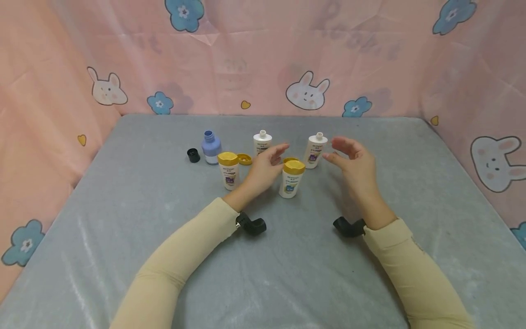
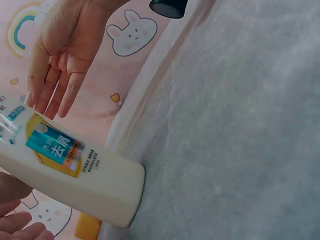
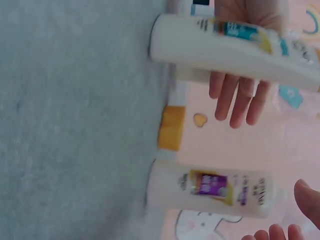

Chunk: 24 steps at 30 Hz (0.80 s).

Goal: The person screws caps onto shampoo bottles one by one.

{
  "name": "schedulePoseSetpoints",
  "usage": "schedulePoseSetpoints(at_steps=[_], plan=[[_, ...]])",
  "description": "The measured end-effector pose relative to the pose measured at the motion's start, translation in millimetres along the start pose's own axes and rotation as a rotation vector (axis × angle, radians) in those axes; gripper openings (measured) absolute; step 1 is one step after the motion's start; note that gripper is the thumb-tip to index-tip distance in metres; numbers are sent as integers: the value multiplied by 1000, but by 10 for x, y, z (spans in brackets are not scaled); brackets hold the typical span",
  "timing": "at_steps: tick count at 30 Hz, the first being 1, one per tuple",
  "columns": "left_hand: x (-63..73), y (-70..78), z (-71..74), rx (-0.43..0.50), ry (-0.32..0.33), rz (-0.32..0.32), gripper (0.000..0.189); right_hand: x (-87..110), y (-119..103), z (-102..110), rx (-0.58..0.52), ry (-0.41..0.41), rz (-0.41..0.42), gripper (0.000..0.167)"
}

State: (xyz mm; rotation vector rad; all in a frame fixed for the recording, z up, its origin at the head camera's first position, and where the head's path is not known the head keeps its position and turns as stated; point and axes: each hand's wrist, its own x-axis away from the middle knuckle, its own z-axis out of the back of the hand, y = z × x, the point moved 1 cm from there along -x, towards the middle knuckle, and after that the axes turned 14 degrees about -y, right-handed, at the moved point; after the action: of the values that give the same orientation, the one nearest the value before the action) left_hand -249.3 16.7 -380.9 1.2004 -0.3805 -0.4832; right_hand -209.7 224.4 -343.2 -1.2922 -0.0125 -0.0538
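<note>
Bottle with teal label (image 1: 289, 186): is standing upright with its gold lid (image 1: 293, 167) on, just right of the left hand (image 1: 265, 172) and nearer the person than those fingertips.
Left hand: is hovering with fingers straight and slightly apart, pinching nothing; whether its thumb is touching the teal bottle, I cannot tell.
Right hand (image 1: 356, 167): is hanging with fingers loosely extended and thumb held away from them, gripping nothing.
Bottle with purple label (image 1: 314, 154): is standing upright and lidless just left of the right hand's thumb, its narrow neck (image 1: 319, 135) showing.
Smooth walls: are looking like stiff, slightly springy plastic, probably light to moderate in weight (the fill level is not showing), hard to break but slippery if wet.
Body at mid-height: is offering the surest hold, thumb opposing fingers; the neck is giving less to grip, and tilting a lidless bottle could be risking a spill.
Loose caps: a gold cap (image 1: 244, 159) is lying just left of the left hand; another gold cap (image 1: 291, 159) is peeping out between the hands, behind the teal bottle.
Blue bottle (image 1: 211, 148): is standing farther left of the left hand, a black cap (image 1: 193, 155) lying beside it.
</note>
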Motion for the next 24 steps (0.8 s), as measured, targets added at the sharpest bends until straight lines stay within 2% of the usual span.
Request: schedulePoseSetpoints(at_steps=[4,10,24], plan=[[-79,-35,-4,-19,-24,55,55,-108,73,1,7,-13,-38,55],[-179,-67,-35,-8,-38,141,58,-240,184,-11,20,-85,-75,66],[-316,-175,-113,-11,-24,163,56,-386,202,-55,-17,-230,-193,70]])
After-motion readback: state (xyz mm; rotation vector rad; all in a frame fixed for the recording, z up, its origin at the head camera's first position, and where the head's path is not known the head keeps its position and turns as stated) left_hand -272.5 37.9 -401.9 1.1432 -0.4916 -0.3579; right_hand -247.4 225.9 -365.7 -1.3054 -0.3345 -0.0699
